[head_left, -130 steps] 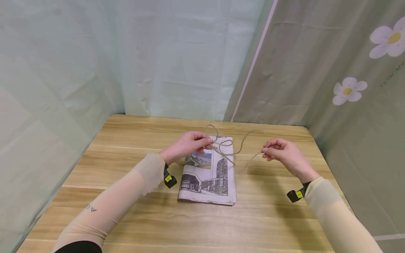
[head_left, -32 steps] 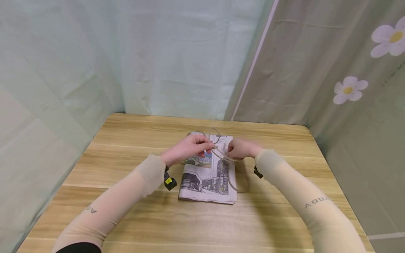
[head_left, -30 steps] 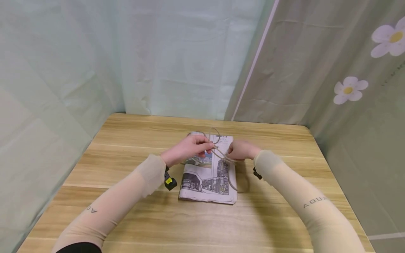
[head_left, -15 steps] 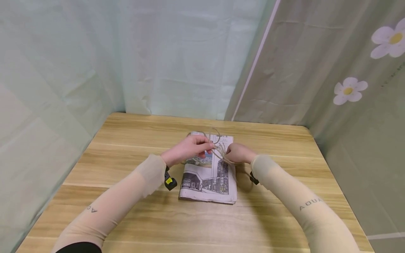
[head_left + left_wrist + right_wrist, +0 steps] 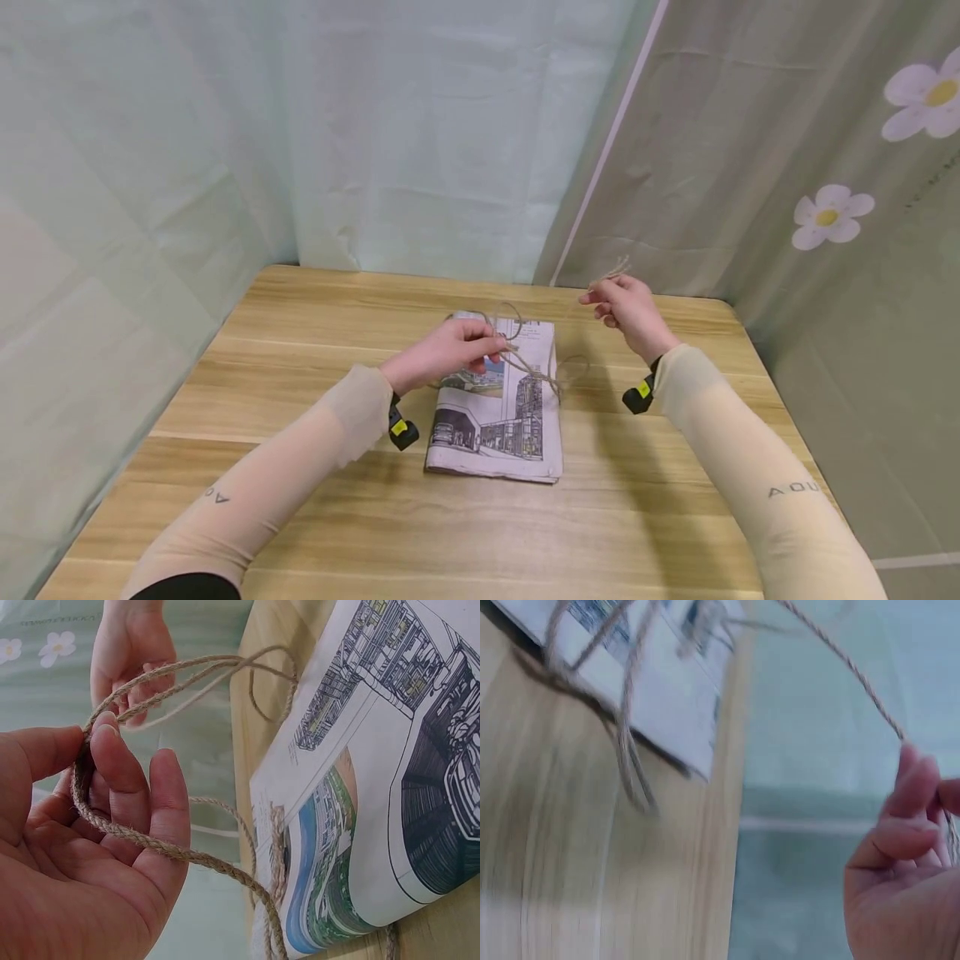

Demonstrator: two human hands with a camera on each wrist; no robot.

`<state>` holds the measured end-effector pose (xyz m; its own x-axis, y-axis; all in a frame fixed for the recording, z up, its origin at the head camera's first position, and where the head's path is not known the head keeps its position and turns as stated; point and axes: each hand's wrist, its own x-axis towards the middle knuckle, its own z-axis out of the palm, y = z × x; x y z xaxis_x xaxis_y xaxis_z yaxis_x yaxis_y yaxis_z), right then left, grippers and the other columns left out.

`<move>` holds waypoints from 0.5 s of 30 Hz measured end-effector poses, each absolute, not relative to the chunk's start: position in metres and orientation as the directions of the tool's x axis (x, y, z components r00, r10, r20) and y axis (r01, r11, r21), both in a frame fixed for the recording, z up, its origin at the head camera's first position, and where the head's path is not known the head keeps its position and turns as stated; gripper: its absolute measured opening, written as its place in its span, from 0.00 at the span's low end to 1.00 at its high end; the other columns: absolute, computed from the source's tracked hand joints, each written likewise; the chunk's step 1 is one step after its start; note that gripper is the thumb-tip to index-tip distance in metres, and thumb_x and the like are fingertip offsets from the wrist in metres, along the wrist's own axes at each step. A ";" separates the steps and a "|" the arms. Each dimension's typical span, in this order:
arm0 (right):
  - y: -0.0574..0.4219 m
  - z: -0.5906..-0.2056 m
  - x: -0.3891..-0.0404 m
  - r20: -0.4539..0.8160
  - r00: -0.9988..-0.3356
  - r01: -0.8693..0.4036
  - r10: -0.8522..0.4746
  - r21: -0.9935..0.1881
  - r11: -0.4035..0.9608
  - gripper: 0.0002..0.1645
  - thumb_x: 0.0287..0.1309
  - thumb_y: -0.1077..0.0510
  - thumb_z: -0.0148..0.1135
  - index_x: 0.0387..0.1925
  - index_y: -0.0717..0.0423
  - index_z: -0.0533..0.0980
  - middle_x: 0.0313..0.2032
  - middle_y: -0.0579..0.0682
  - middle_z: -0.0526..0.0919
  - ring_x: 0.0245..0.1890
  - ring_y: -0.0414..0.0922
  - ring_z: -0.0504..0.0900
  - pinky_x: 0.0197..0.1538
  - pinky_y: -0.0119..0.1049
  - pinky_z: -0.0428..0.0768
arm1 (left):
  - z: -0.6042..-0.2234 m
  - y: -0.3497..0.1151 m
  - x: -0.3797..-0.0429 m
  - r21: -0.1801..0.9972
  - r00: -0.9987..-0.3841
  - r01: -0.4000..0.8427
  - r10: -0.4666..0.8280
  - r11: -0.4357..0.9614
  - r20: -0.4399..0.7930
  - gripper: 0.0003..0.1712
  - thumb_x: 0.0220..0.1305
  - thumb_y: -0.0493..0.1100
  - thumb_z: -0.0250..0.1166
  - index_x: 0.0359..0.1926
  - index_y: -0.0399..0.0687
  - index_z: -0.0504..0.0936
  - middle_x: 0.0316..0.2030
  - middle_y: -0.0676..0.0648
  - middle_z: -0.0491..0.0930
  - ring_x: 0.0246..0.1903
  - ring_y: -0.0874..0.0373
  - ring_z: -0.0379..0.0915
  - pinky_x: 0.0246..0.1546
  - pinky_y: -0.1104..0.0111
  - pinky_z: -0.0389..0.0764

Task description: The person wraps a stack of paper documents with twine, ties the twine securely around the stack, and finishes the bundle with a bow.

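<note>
A folded newspaper (image 5: 495, 425) with printed building pictures lies on the wooden table. My left hand (image 5: 457, 350) is above its upper left part, pinching a brown twine (image 5: 225, 866) between thumb and index finger. Loops of the twine stand up from that pinch and trail over the paper's right edge. Up and to the right, beyond the paper, my right hand (image 5: 626, 308) pinches a frayed end of the twine, raised off the table. In the right wrist view the twine (image 5: 855, 671) runs taut up from the right fingertips. A strand also lies across the newspaper under the left hand.
The wooden table (image 5: 315, 517) has its back edge against a pale curtain (image 5: 435, 150). A grey-green curtain with white flowers (image 5: 832, 217) hangs at the right. Each wrist carries a black camera band (image 5: 402, 432).
My right hand was close beside the left over the paper; it has moved up and to the right with the twine end. The left hand has held its place.
</note>
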<state>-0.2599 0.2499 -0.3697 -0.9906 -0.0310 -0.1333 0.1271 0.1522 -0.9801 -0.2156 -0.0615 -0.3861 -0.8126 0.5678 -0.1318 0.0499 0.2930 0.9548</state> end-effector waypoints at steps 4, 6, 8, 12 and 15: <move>0.283 -0.367 -0.257 -0.124 -0.987 0.126 0.103 -0.992 0.019 0.11 0.74 0.56 0.56 0.49 0.59 0.71 0.36 0.45 0.87 0.25 0.37 0.77 0.24 0.26 0.71 | -0.385 -0.063 -0.215 0.949 -0.811 0.058 0.569 0.311 -0.137 0.19 0.76 0.52 0.62 0.46 0.39 0.82 0.42 0.43 0.83 0.39 0.46 0.81 0.53 0.47 0.81; 0.301 -0.371 -0.254 -0.122 -0.977 0.124 0.175 -0.992 0.001 0.11 0.74 0.55 0.56 0.48 0.60 0.72 0.36 0.44 0.88 0.25 0.37 0.78 0.24 0.26 0.71 | -0.385 -0.064 -0.215 0.947 -0.809 0.056 0.570 0.315 -0.142 0.19 0.76 0.53 0.62 0.46 0.39 0.82 0.42 0.43 0.83 0.38 0.48 0.81 0.54 0.46 0.80; 0.320 -0.377 -0.251 -0.131 -0.958 0.136 0.256 -0.991 0.005 0.10 0.74 0.55 0.55 0.47 0.58 0.73 0.35 0.42 0.88 0.24 0.37 0.79 0.23 0.26 0.72 | -0.384 -0.065 -0.215 0.947 -0.810 0.053 0.568 0.317 -0.145 0.19 0.75 0.53 0.62 0.47 0.39 0.82 0.43 0.42 0.83 0.39 0.49 0.82 0.54 0.46 0.80; 0.355 -0.393 -0.245 -0.146 -0.901 0.184 0.409 -0.981 0.056 0.09 0.72 0.56 0.54 0.45 0.57 0.75 0.30 0.39 0.87 0.22 0.37 0.80 0.21 0.27 0.72 | -0.383 -0.066 -0.215 0.947 -0.814 0.050 0.562 0.317 -0.145 0.19 0.75 0.54 0.62 0.47 0.41 0.83 0.45 0.39 0.82 0.41 0.45 0.82 0.54 0.46 0.80; 0.374 -0.406 -0.238 -0.124 -0.896 0.255 0.425 -0.930 0.265 0.11 0.71 0.55 0.52 0.47 0.56 0.74 0.31 0.39 0.86 0.26 0.40 0.82 0.27 0.28 0.74 | -0.383 -0.067 -0.215 0.943 -0.819 0.047 0.553 0.331 -0.153 0.19 0.75 0.54 0.62 0.47 0.43 0.83 0.44 0.41 0.82 0.45 0.39 0.81 0.55 0.45 0.79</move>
